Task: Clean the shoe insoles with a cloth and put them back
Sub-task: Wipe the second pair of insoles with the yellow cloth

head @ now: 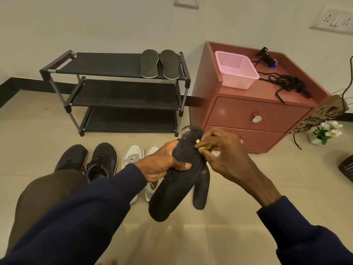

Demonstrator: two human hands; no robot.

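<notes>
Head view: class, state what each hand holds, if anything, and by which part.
The left hand grips the black insole across its upper half, thumb on the front. The right hand pinches a yellow cloth against its edge, near the top.

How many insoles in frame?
4: two insoles side by side atop the rack, one black insole gripped in the left hand, another partly hidden behind it. Others may sit inside the shoes.

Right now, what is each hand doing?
Left hand: closed, gripping the black foam insole.
Right hand: closed, pinching a small yellow cloth against it.
</notes>
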